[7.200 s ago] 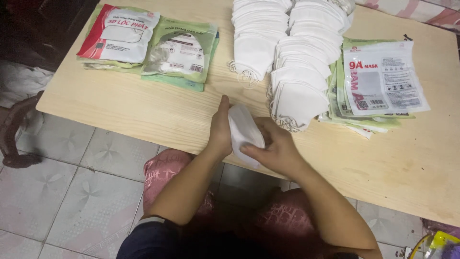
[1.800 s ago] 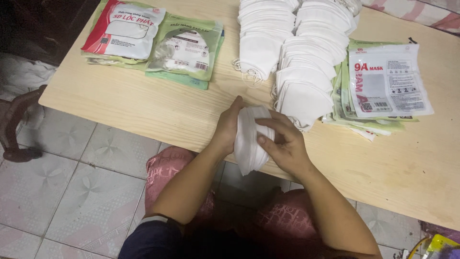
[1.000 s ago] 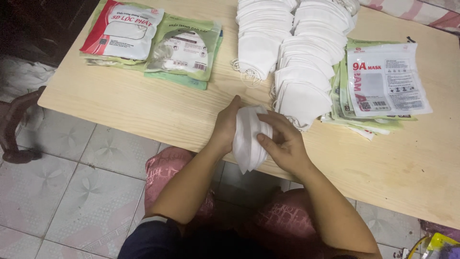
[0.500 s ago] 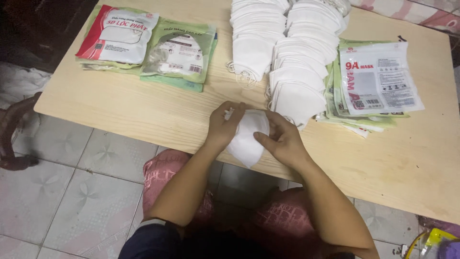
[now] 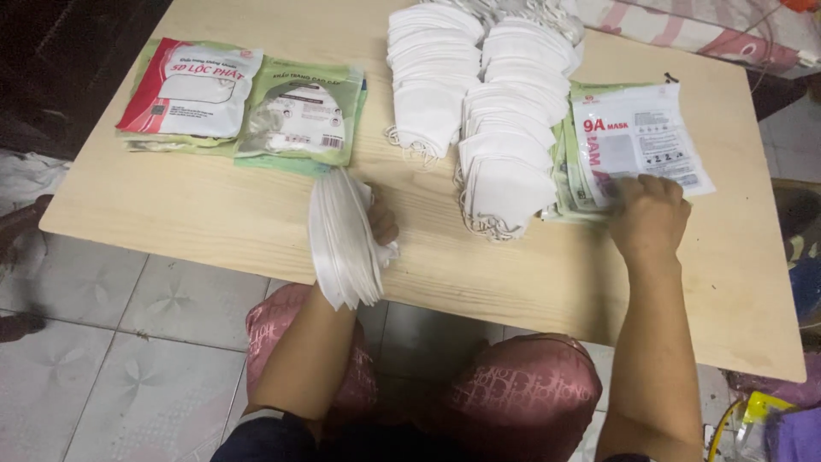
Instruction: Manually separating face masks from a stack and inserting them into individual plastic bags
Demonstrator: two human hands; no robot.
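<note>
My left hand [image 5: 381, 224] grips a thick stack of folded white face masks [image 5: 342, 239], held on edge over the near side of the wooden table [image 5: 205, 222]. My right hand [image 5: 648, 218] has reached out to the right and rests with its fingers on a pile of flat white-and-green mask packets [image 5: 637, 145]. Between the hands lie two long rows of loose white masks [image 5: 479, 103], fanned out toward me.
At the table's far left lie stacks of filled packets, one red-and-white [image 5: 190, 90] and one green [image 5: 304, 115]. Pink-clad knees [image 5: 513, 393] show under the table edge. Tiled floor [image 5: 128, 359] lies to the left; a striped cloth [image 5: 735, 43] sits beyond the far right corner.
My right hand let go of the mask stack and moved right onto the packet pile. My left hand now holds the stack alone, shifted slightly left and turned on edge.
</note>
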